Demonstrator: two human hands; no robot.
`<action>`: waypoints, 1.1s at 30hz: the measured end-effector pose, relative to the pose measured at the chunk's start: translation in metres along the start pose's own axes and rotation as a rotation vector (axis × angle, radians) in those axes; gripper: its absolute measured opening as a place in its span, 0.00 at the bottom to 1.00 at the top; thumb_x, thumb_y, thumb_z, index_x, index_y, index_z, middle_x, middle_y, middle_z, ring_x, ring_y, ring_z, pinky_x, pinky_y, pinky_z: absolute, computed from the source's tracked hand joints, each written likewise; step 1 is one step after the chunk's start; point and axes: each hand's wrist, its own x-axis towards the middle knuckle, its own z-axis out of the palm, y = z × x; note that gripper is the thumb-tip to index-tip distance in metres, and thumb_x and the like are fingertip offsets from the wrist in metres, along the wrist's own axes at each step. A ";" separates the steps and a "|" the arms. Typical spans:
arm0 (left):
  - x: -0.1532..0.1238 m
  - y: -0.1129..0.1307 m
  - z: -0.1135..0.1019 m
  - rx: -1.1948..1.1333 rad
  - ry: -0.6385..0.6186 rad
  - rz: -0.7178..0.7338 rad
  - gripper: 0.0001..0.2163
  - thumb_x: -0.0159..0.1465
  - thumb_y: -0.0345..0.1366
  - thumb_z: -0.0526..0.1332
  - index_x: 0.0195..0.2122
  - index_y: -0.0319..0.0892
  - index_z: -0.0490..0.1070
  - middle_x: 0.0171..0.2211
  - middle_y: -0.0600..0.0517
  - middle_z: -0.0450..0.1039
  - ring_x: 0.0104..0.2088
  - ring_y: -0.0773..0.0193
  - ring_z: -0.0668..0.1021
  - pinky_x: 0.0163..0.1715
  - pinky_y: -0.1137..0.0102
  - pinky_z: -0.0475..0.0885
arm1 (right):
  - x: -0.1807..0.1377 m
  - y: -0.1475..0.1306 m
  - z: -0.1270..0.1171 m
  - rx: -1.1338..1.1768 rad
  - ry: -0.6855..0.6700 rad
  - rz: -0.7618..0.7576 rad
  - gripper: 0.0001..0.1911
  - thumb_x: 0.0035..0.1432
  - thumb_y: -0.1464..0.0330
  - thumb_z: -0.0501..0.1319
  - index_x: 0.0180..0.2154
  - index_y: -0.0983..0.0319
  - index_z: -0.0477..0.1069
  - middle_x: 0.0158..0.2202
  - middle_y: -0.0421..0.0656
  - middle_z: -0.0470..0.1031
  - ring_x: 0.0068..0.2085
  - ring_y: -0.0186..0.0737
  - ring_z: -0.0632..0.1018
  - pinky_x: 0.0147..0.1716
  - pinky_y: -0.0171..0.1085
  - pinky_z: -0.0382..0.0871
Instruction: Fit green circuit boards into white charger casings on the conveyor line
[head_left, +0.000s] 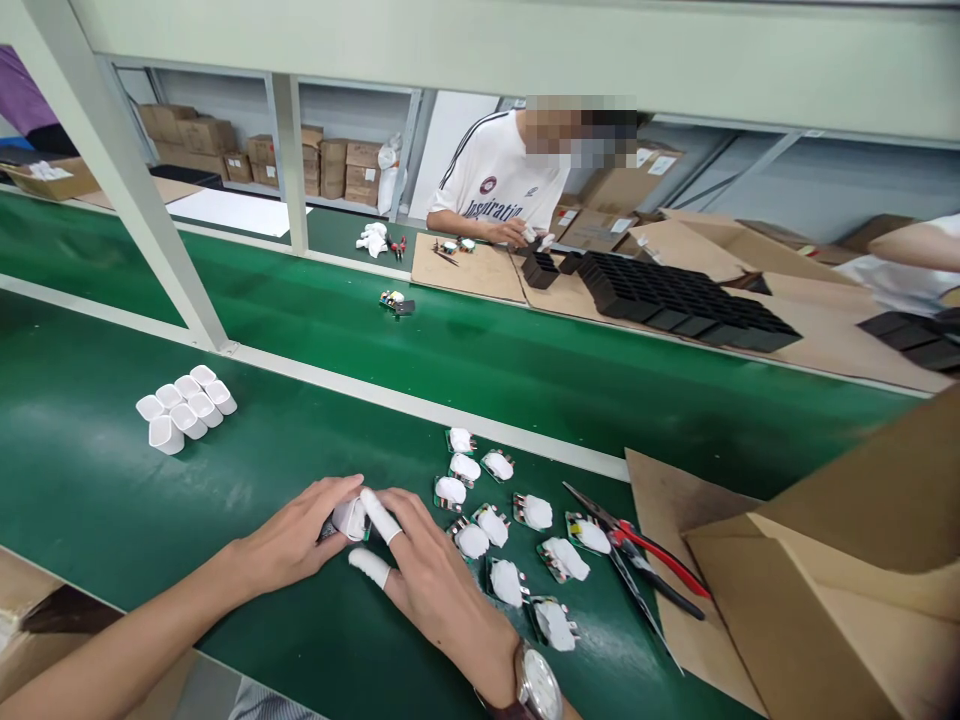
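A small white plastic housing (347, 519) with a green circuit-board edge (366, 527) at its right side is between my two hands, low over the green bench. My left hand (304, 530) is closed around the housing from the left. From the right, my right hand (439, 580) wears white finger cots on thumb and index finger, which close about the board end. Right of it lie several circuit boards (472, 541) topped with white paste-like pads. Farther left, several white housings (187, 412) stand grouped, open ends up.
Red-and-black long-nose pliers (660, 565) and tweezers (637, 590) lie near an open cardboard box (840, 600) on the right. Beyond a metal rail is a green conveyor belt (322, 320) carrying one board (396, 303). Across it, a co-worker (510, 180) handles parts beside black cases (675, 300).
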 end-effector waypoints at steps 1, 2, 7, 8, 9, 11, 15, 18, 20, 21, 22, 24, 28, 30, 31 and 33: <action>-0.001 0.000 -0.001 -0.027 -0.010 -0.025 0.34 0.75 0.32 0.60 0.76 0.57 0.45 0.68 0.46 0.69 0.66 0.53 0.74 0.65 0.52 0.73 | 0.000 0.001 0.000 0.023 0.008 0.003 0.23 0.68 0.78 0.58 0.62 0.61 0.64 0.62 0.55 0.69 0.63 0.56 0.72 0.58 0.55 0.79; -0.001 0.001 -0.001 -0.053 -0.021 -0.044 0.34 0.75 0.33 0.60 0.76 0.57 0.44 0.68 0.47 0.69 0.66 0.53 0.74 0.65 0.52 0.74 | 0.000 0.001 0.001 0.041 0.016 -0.001 0.25 0.68 0.77 0.60 0.64 0.60 0.63 0.64 0.55 0.69 0.64 0.56 0.72 0.60 0.56 0.78; 0.000 0.002 -0.004 -0.128 -0.079 -0.080 0.35 0.75 0.32 0.58 0.76 0.57 0.41 0.72 0.47 0.65 0.69 0.54 0.72 0.64 0.53 0.75 | 0.006 -0.003 0.008 0.016 0.000 -0.027 0.17 0.69 0.75 0.61 0.57 0.59 0.71 0.62 0.54 0.71 0.63 0.58 0.73 0.59 0.59 0.77; 0.000 0.002 -0.004 -0.134 -0.077 -0.078 0.35 0.75 0.31 0.58 0.76 0.56 0.41 0.72 0.46 0.65 0.69 0.54 0.72 0.64 0.54 0.75 | 0.007 -0.004 0.010 0.012 -0.001 -0.017 0.15 0.70 0.75 0.60 0.56 0.59 0.72 0.61 0.55 0.72 0.63 0.58 0.74 0.58 0.59 0.78; 0.000 0.001 -0.003 -0.136 -0.061 -0.069 0.35 0.74 0.30 0.59 0.76 0.55 0.42 0.71 0.45 0.65 0.68 0.54 0.73 0.63 0.54 0.76 | 0.008 -0.004 0.011 0.016 0.006 -0.007 0.15 0.70 0.74 0.60 0.56 0.59 0.72 0.60 0.54 0.73 0.62 0.57 0.74 0.58 0.58 0.78; -0.001 0.000 -0.002 -0.111 0.014 -0.012 0.32 0.72 0.29 0.60 0.73 0.52 0.48 0.69 0.43 0.68 0.66 0.54 0.75 0.62 0.55 0.77 | 0.008 -0.004 0.013 0.042 0.035 0.013 0.18 0.71 0.74 0.59 0.60 0.59 0.70 0.59 0.54 0.74 0.60 0.55 0.76 0.57 0.56 0.79; -0.003 -0.001 0.001 0.074 0.115 0.162 0.17 0.74 0.29 0.58 0.62 0.49 0.66 0.61 0.43 0.73 0.58 0.55 0.79 0.58 0.57 0.78 | 0.001 0.003 0.014 0.057 0.125 0.086 0.25 0.71 0.76 0.57 0.66 0.58 0.63 0.60 0.52 0.75 0.59 0.53 0.78 0.57 0.55 0.79; -0.002 0.001 0.000 0.154 0.169 0.208 0.11 0.75 0.29 0.58 0.56 0.48 0.70 0.57 0.46 0.76 0.53 0.57 0.81 0.54 0.61 0.79 | -0.002 0.007 0.012 0.006 0.183 0.089 0.23 0.71 0.76 0.57 0.64 0.58 0.65 0.60 0.53 0.75 0.59 0.53 0.78 0.58 0.55 0.79; 0.000 0.003 -0.001 0.143 0.228 0.238 0.10 0.75 0.29 0.60 0.54 0.48 0.71 0.56 0.46 0.77 0.52 0.58 0.81 0.53 0.61 0.80 | -0.003 0.008 0.009 -0.018 0.196 0.066 0.21 0.71 0.76 0.57 0.63 0.59 0.66 0.59 0.53 0.75 0.58 0.53 0.78 0.57 0.55 0.79; 0.001 0.004 -0.002 0.135 0.249 0.252 0.09 0.75 0.28 0.60 0.53 0.48 0.72 0.56 0.46 0.77 0.51 0.58 0.81 0.52 0.62 0.80 | -0.004 0.008 0.008 -0.027 0.207 0.061 0.21 0.71 0.76 0.57 0.63 0.59 0.67 0.59 0.52 0.76 0.58 0.52 0.79 0.56 0.55 0.79; 0.002 0.005 -0.002 0.130 0.259 0.257 0.09 0.75 0.28 0.60 0.51 0.48 0.73 0.55 0.46 0.78 0.50 0.58 0.82 0.50 0.62 0.80 | -0.004 0.009 0.007 -0.036 0.219 0.061 0.21 0.72 0.76 0.58 0.63 0.58 0.67 0.59 0.52 0.76 0.58 0.52 0.79 0.56 0.55 0.79; 0.005 0.008 -0.004 0.126 0.246 0.241 0.07 0.75 0.29 0.60 0.47 0.47 0.75 0.54 0.46 0.79 0.47 0.58 0.82 0.48 0.62 0.81 | -0.005 0.012 0.006 -0.059 0.243 0.073 0.22 0.72 0.75 0.58 0.64 0.57 0.67 0.59 0.52 0.76 0.58 0.52 0.79 0.56 0.55 0.79; 0.014 0.012 -0.009 -0.097 0.178 0.037 0.04 0.73 0.36 0.63 0.40 0.45 0.76 0.50 0.45 0.82 0.45 0.56 0.84 0.46 0.60 0.82 | -0.009 0.032 -0.005 -0.185 0.232 0.117 0.19 0.73 0.73 0.57 0.62 0.60 0.68 0.60 0.55 0.74 0.60 0.56 0.77 0.57 0.57 0.76; 0.020 0.013 -0.014 -0.399 0.165 -0.193 0.09 0.70 0.42 0.67 0.39 0.43 0.75 0.44 0.45 0.84 0.41 0.55 0.86 0.40 0.60 0.84 | -0.011 0.050 -0.017 -0.292 0.201 0.205 0.16 0.72 0.71 0.56 0.58 0.63 0.71 0.62 0.59 0.72 0.61 0.61 0.74 0.57 0.60 0.73; 0.025 0.013 -0.017 -0.547 0.166 -0.306 0.11 0.69 0.45 0.68 0.40 0.42 0.75 0.41 0.45 0.84 0.39 0.55 0.86 0.38 0.60 0.84 | -0.012 0.060 -0.025 -0.343 0.165 0.266 0.15 0.71 0.71 0.57 0.56 0.64 0.73 0.63 0.60 0.71 0.61 0.63 0.73 0.56 0.61 0.72; 0.039 0.009 -0.027 -0.705 0.181 -0.429 0.16 0.66 0.49 0.70 0.40 0.41 0.74 0.37 0.45 0.84 0.37 0.53 0.87 0.37 0.59 0.85 | -0.011 0.080 -0.041 -0.417 0.029 0.404 0.12 0.67 0.72 0.58 0.51 0.64 0.75 0.62 0.61 0.71 0.61 0.65 0.72 0.56 0.60 0.70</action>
